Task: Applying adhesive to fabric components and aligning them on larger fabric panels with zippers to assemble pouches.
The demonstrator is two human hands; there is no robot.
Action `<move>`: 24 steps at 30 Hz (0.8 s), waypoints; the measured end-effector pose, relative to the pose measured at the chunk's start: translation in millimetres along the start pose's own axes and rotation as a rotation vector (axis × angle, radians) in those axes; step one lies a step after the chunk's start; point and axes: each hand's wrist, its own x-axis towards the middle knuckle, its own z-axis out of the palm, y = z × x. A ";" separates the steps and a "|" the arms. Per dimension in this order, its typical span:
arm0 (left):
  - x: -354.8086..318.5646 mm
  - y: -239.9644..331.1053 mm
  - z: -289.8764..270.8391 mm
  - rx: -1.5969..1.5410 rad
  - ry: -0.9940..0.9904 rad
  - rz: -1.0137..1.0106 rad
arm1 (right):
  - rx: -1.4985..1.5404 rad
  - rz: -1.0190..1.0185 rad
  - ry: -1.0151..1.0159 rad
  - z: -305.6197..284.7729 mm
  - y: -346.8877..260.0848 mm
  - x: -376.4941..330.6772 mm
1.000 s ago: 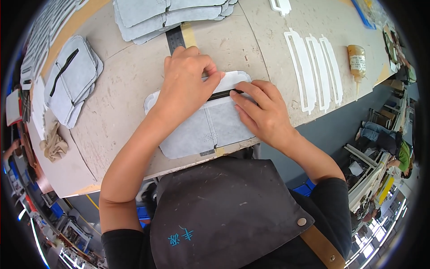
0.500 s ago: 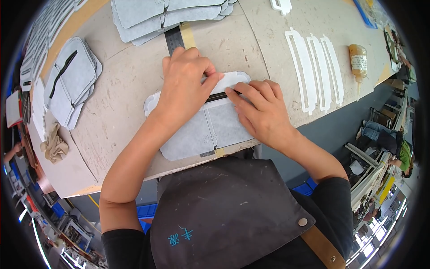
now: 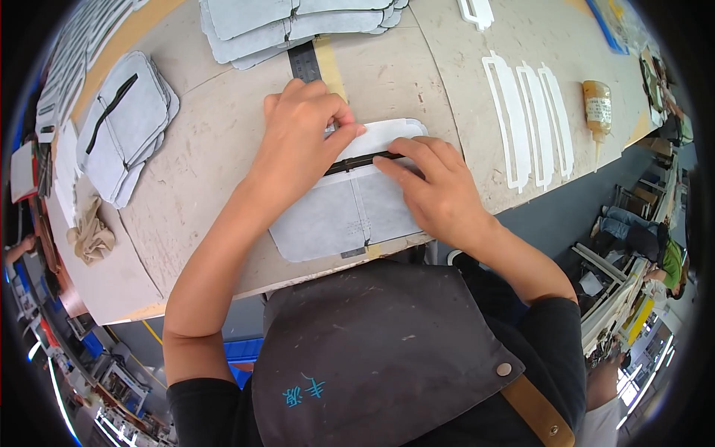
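Note:
A pale grey fabric panel [image 3: 316, 223] with rounded corners lies at the table's near edge. Across it runs a black zipper-like strip [image 3: 350, 164], bordered above by a white band [image 3: 383, 134]. My left hand [image 3: 302, 127] is over the panel's upper left, thumb and forefinger pinched together; what is between them, if anything, is too small to make out. On the right side, my right hand [image 3: 443, 186] has its thumb and fingertips closed on the black strip. My palms and wrists hide both ends of that strip.
Stacked grey panels lie at the far edge [image 3: 253, 22] and on the left [image 3: 123, 127]. A dark ruler [image 3: 304, 63] sits beyond my left hand. White cut-out frames [image 3: 506, 123] and an amber squeeze bottle [image 3: 597, 108] lie right. A crumpled beige cloth [image 3: 91, 235] is left.
My left hand has shifted left relative to the panel, uncovering more of the black strip. My right hand stays at about the same spot on it. The whole view has shifted slightly.

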 end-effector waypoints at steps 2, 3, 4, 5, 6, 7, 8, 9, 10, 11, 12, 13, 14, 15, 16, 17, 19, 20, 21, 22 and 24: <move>0.2 -0.9 0.4 0.019 0.003 0.005 | 0.014 -0.023 -0.017 0.2 -0.5 0.4; 0.3 -2.1 1.3 0.011 0.012 0.018 | 0.004 -0.030 -0.009 0.5 -0.4 0.6; 0.1 -3.1 2.2 0.003 0.022 0.032 | -0.006 -0.037 -0.001 0.8 -0.4 0.5; 0.4 -3.8 3.2 0.002 0.023 0.034 | -0.008 -0.036 -0.001 1.7 -0.2 0.1; 0.8 -4.3 4.2 0.003 0.031 0.041 | 0.011 -0.036 -0.004 3.0 0.0 -0.3; 1.3 -4.7 5.0 0.004 0.039 0.048 | 0.031 -0.036 -0.006 3.6 -0.1 0.0; 0.7 -5.3 5.7 0.004 0.040 0.048 | 0.030 -0.037 -0.006 4.3 -0.6 1.1; 0.2 -5.7 6.4 0.012 0.050 0.055 | 0.055 -0.032 -0.013 5.0 -1.3 2.8; 0.0 -5.9 6.6 0.021 0.060 0.061 | 0.081 -0.028 -0.019 5.0 -1.5 3.9; -0.6 -5.8 6.5 0.020 0.061 0.060 | 0.081 -0.029 -0.020 4.3 -2.4 4.3; -1.0 -5.4 6.5 0.018 0.067 0.066 | 0.069 -0.028 -0.026 3.4 -3.5 4.9; -1.4 -5.0 6.4 0.016 0.072 0.072 | 0.057 -0.028 -0.032 2.8 -4.5 5.1; -1.4 -5.3 6.9 0.016 0.072 0.070 | 0.058 -0.028 -0.033 4.0 -4.6 4.5; -1.4 -5.5 7.4 0.015 0.075 0.067 | 0.039 -0.035 -0.040 5.9 -4.7 3.5; -1.6 -5.9 7.7 0.015 0.077 0.064 | 0.020 -0.041 -0.048 7.3 -4.6 3.1; -1.8 -5.9 7.8 0.015 0.078 0.066 | 0.019 -0.041 -0.047 7.0 -4.9 3.4; -2.5 -6.3 8.0 0.004 0.079 0.065 | 0.030 -0.034 -0.056 6.3 -5.8 4.6; -2.8 -6.4 8.0 0.004 0.079 0.065 | 0.030 -0.034 -0.055 5.9 -6.5 5.7; -3.2 -6.6 8.1 -0.003 0.084 0.063 | 0.042 -0.022 -0.071 5.5 -7.4 6.8; -3.6 -7.0 8.4 -0.009 0.089 0.061 | 0.055 -0.009 -0.087 5.5 -7.8 7.4; -2.9 -7.4 9.2 -0.011 0.092 0.070 | 0.046 -0.016 -0.076 6.4 -6.9 6.7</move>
